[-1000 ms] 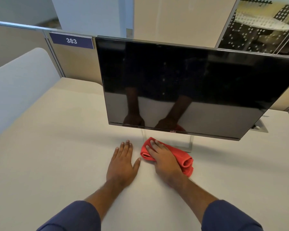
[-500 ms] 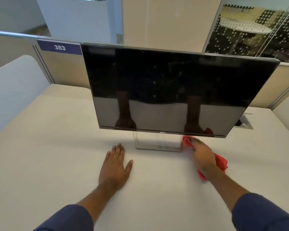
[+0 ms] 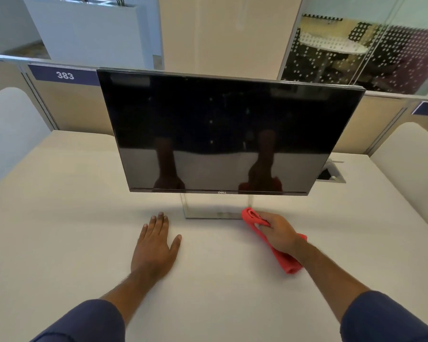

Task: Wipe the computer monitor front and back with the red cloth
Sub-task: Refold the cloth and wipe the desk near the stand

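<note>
A black computer monitor stands on a silver base in the middle of the desk, its dark screen facing me and mirroring both forearms. My right hand grips the folded red cloth just in front of the base's right corner; one end of the cloth pokes out past my fingers, the other trails back under my wrist. My left hand lies flat on the desk, fingers straight, left of the base and holding nothing. The monitor's back is hidden.
The cream desk is fenced by low partitions with a blue "383" label. A cable port with its lid raised sits behind the monitor's right edge. White rounded dividers flank both sides.
My right hand has closed round the cloth and carried it from the base's left front to its right corner. My left hand has stayed flat. The view has pulled back and tilted up.
</note>
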